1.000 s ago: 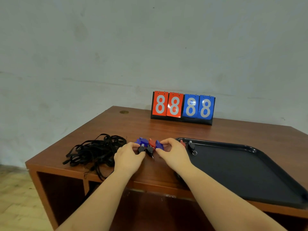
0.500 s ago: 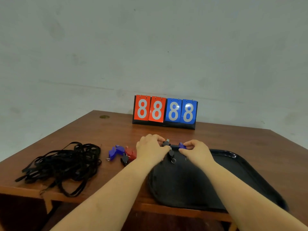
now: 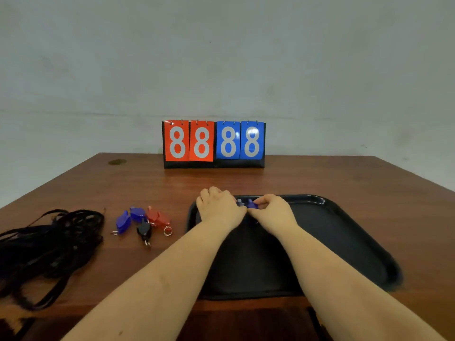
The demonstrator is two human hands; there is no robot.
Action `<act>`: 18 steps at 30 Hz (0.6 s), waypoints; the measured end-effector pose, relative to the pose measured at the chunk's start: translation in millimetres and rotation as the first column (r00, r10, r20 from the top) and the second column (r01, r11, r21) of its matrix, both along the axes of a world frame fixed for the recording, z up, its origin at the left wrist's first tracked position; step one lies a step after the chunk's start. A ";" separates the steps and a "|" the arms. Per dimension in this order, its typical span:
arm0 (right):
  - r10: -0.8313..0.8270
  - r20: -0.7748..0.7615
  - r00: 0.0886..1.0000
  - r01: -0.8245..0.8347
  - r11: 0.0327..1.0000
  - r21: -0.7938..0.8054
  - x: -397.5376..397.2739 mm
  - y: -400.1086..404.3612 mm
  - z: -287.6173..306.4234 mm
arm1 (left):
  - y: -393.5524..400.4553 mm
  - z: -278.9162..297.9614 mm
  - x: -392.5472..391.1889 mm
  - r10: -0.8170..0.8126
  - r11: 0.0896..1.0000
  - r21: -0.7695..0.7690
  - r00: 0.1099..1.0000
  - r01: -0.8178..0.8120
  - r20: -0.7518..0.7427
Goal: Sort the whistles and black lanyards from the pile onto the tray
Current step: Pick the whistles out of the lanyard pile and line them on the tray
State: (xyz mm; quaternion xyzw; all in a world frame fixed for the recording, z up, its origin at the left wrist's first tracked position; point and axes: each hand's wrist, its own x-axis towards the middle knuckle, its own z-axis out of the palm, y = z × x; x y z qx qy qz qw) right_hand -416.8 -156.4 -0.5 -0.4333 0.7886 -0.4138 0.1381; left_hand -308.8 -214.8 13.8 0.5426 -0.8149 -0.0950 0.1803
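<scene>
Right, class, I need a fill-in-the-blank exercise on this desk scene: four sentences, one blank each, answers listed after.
1. Both hands, the left hand and the right hand, meet over the far end of the black ____.
2. The scoreboard shows the digit ____ on all four cards.
3. The black lanyards lie in a tangle at the ____ end of the table.
4. Between the hands, the right hand pinches a whistle coloured ____.

Answers: tray; 8; left; blue
</scene>
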 end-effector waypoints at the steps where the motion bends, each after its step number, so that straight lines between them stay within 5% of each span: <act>1: 0.001 -0.020 1.000 -0.001 1.000 0.019 0.7 -0.6 0.6 | -1.0 -1.9 -0.2 0.006 1.000 0.004 1.000 -0.006 0.018; 11: -0.005 -0.135 0.991 0.014 0.997 0.072 5.7 -0.2 2.0 | 2.8 4.3 6.2 0.014 0.999 0.052 1.000 -0.015 0.016; 18: -0.039 -0.178 0.983 0.038 0.999 -0.008 12.2 2.1 5.3 | 10.6 15.3 48.5 -0.011 0.999 0.042 0.992 0.017 -0.129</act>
